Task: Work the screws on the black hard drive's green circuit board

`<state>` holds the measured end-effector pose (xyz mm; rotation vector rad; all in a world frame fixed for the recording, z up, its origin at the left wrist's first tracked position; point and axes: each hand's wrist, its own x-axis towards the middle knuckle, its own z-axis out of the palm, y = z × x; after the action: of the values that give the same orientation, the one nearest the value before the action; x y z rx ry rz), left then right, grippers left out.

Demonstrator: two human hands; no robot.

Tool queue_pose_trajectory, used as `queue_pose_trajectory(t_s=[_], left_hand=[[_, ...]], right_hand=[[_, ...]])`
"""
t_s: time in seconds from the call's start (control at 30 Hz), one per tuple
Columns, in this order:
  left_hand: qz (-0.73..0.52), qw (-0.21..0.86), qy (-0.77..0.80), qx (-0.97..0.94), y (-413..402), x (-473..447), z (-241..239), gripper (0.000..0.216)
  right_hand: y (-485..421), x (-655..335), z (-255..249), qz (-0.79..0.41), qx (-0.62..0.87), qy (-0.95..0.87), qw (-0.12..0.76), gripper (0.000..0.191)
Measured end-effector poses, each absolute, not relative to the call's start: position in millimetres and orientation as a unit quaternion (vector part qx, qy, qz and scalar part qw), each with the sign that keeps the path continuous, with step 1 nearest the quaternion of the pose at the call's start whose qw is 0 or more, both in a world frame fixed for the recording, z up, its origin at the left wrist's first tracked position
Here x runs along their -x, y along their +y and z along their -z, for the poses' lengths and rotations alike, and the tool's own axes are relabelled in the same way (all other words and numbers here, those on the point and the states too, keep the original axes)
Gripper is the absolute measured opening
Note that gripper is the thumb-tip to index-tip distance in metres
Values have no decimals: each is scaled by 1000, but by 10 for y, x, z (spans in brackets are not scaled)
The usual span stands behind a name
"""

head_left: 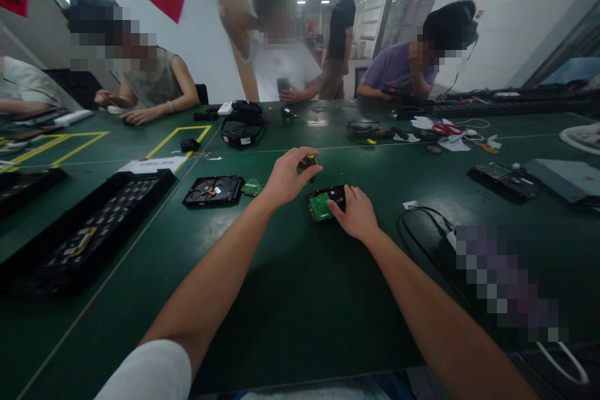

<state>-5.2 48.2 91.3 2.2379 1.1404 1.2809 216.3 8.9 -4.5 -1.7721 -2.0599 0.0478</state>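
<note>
A hard drive (320, 207) lies on the green table with its green circuit board facing up. My right hand (357, 212) rests on the drive's right side, thumb over the board and fingers along the far edge. Above the drive's far left corner, my left hand (291, 176) is closed on a short screwdriver (311, 162) with a yellow and black handle, held upright. Whether its tip touches the drive I cannot tell. Left of my left hand sit another black hard drive (213, 190) and a loose green circuit board (253, 187).
A long black tray (94, 225) stands on the left. On the right are a cable (424, 209), another drive (506, 180) and a grey metal box (567, 178). A black headset (242, 125) lies farther back. Several people are across the table.
</note>
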Motion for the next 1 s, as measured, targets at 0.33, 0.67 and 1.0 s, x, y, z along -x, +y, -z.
queue_pose_trajectory(t_s=[0.33, 0.67, 1.0], left_hand=[[-460, 222, 370, -776, 447, 47, -980, 32], [-470, 306, 347, -752, 463, 22, -957, 31], [-480, 119, 408, -767, 429, 28, -1002, 22]], right_hand=[[87, -2153, 34, -25, 646, -733, 209, 79], [91, -2157, 32, -29, 645, -736, 204, 77], [84, -2158, 32, -37, 647, -733, 205, 79]])
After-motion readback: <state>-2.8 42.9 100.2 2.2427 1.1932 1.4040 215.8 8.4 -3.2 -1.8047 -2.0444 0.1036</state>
